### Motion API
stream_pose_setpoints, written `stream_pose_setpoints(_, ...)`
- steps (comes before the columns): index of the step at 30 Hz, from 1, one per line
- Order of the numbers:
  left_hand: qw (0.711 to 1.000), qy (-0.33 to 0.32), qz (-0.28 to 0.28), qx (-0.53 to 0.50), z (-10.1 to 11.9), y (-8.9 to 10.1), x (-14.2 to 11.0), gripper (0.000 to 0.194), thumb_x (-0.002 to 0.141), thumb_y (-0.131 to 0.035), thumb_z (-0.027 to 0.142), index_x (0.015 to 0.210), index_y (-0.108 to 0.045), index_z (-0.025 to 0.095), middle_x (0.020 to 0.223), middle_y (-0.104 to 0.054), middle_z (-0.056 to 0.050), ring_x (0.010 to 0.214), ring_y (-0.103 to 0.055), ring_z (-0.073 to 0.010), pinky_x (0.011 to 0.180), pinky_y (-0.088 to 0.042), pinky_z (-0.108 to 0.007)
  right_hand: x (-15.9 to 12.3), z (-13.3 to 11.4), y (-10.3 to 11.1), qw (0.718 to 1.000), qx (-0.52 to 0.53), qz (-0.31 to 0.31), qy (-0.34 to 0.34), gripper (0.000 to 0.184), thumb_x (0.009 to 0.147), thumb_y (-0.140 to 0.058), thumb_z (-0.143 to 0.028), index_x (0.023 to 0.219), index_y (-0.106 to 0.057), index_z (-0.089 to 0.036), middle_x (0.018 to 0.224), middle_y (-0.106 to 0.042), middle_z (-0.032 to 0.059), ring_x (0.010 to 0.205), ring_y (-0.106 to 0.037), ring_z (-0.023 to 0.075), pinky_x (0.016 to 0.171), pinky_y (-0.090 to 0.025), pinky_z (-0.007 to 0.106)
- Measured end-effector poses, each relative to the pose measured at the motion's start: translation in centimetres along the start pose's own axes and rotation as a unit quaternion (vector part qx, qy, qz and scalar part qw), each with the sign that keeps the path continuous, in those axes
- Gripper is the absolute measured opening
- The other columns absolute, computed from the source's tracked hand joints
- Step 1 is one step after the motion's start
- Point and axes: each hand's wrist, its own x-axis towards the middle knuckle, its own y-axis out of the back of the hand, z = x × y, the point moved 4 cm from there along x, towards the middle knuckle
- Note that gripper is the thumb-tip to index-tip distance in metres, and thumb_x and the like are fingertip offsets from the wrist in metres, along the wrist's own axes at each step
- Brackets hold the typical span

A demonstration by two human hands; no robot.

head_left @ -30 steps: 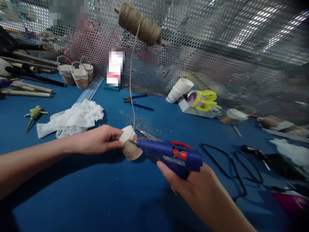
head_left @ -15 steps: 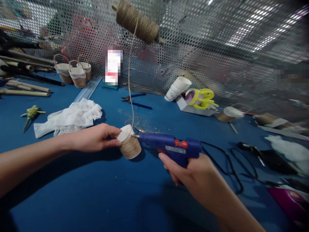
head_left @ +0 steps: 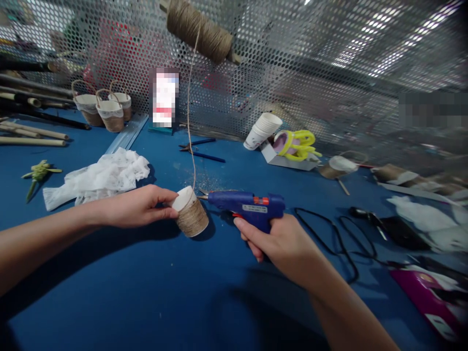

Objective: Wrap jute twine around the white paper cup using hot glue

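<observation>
Tilted over the blue table, a white paper cup wrapped in twine is pinched at its rim side by my left hand. A strand of twine runs from the cup up to a big twine spool on a rod. My right hand grips a blue hot glue gun by its handle, thumb near the red trigger. The gun's metal nozzle points left, close beside the cup's upper edge; whether it touches cannot be seen clearly.
White lace lies left, near three finished cup baskets. Pliers, stacked paper cups and a box with yellow-handled scissors stand behind. A black cord curls at right. A perforated metal screen borders the back.
The glue gun has drawn slightly away from the cup's edge, its nozzle now behind the twine-covered side. The whole view has shifted a little to the right. Both hands keep their hold.
</observation>
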Motion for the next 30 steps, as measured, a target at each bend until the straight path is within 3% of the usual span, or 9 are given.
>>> stream_pose_setpoints(3,1.000,0.002,-0.001,0.001,0.0,0.0,0.0,0.028,0.085,-0.039,0.032,0.083,-0.056,0.011,0.076,-0.058,-0.003,0.069,-0.052,-0.0133,0.060,-0.040,-0.020,0.3,0.3,-0.1,1.000,0.012,-0.008,0.002,0.039,0.076,-0.050,-0.038,0.042,-0.046,-0.020,0.036,-0.049,-0.0009,0.037,-0.049,0.0106,0.044,-0.041,0.023)
stream_pose_setpoints(6,1.000,-0.004,0.008,0.016,0.1,0.0,0.0,0.027,0.085,-0.039,0.032,0.084,-0.057,0.012,0.076,-0.058,-0.003,0.068,-0.052,-0.0130,0.060,-0.040,-0.021,0.9,0.8,0.0,0.998,0.060,-0.009,0.000,0.026,0.076,-0.053,-0.037,0.060,-0.057,-0.017,0.037,-0.048,-0.0035,0.036,-0.047,0.0097,0.042,-0.040,0.023)
stream_pose_setpoints(10,0.998,-0.016,0.027,0.047,0.4,0.0,-0.1,0.026,0.085,-0.039,0.032,0.082,-0.057,0.013,0.074,-0.057,-0.001,0.065,-0.051,-0.0120,0.059,-0.039,-0.020,2.9,2.0,1.1,0.990,0.130,0.056,-0.009,0.024,0.074,-0.057,-0.039,0.080,-0.058,-0.015,0.051,-0.054,-0.0028,0.044,-0.051,0.0102,0.045,-0.043,0.023)
stream_pose_setpoints(14,0.997,-0.021,0.032,0.074,0.6,0.0,-0.2,0.025,0.085,-0.039,0.031,0.079,-0.055,0.013,0.075,-0.056,-0.002,0.065,-0.051,-0.0122,0.059,-0.039,-0.021,5.8,3.5,2.6,0.986,0.095,0.132,-0.049,0.022,0.075,-0.059,-0.036,0.081,-0.056,-0.015,0.074,-0.062,0.0037,0.061,-0.057,0.0119,0.055,-0.047,0.024)
stream_pose_setpoints(17,0.996,-0.016,0.035,0.085,0.6,-0.1,-0.2,0.026,0.085,-0.038,0.031,0.076,-0.054,0.013,0.074,-0.055,-0.003,0.064,-0.050,-0.0126,0.058,-0.038,-0.022,8.0,4.4,2.8,0.986,0.051,0.130,-0.086,0.027,0.082,-0.050,-0.038,0.077,-0.057,-0.013,0.071,-0.060,0.0047,0.060,-0.056,0.0119,0.055,-0.047,0.026)
stream_pose_setpoints(22,0.994,-0.016,0.048,0.095,0.7,0.0,-0.2,0.025,0.085,-0.039,0.032,0.076,-0.054,0.013,0.070,-0.055,-0.001,0.061,-0.050,-0.0122,0.056,-0.037,-0.022,10.3,5.2,2.3,0.987,0.000,0.104,-0.123,0.028,0.085,-0.049,-0.032,0.108,-0.052,-0.016,0.106,-0.057,0.0062,0.086,-0.058,0.0158,0.073,-0.049,0.036)
stream_pose_setpoints(27,0.994,-0.025,0.052,0.088,1.4,0.1,-0.2,0.024,0.085,-0.038,0.029,0.075,-0.054,0.012,0.072,-0.056,-0.003,0.065,-0.051,-0.0126,0.059,-0.038,-0.022,9.6,3.1,2.2,0.992,0.028,0.119,-0.036,0.018,0.077,-0.059,-0.028,0.085,-0.061,-0.013,0.086,-0.060,0.0102,0.077,-0.055,0.0174,0.063,-0.044,0.029)
stream_pose_setpoints(30,0.995,-0.029,0.047,0.085,1.6,-0.1,-0.2,0.024,0.085,-0.039,0.028,0.073,-0.053,0.012,0.071,-0.055,-0.003,0.063,-0.050,-0.0124,0.058,-0.037,-0.022,8.3,0.1,0.8,0.993,0.084,0.070,0.038,0.024,0.075,-0.058,-0.038,0.076,-0.063,-0.014,0.075,-0.059,0.0060,0.066,-0.051,0.0138,0.055,-0.040,0.026)
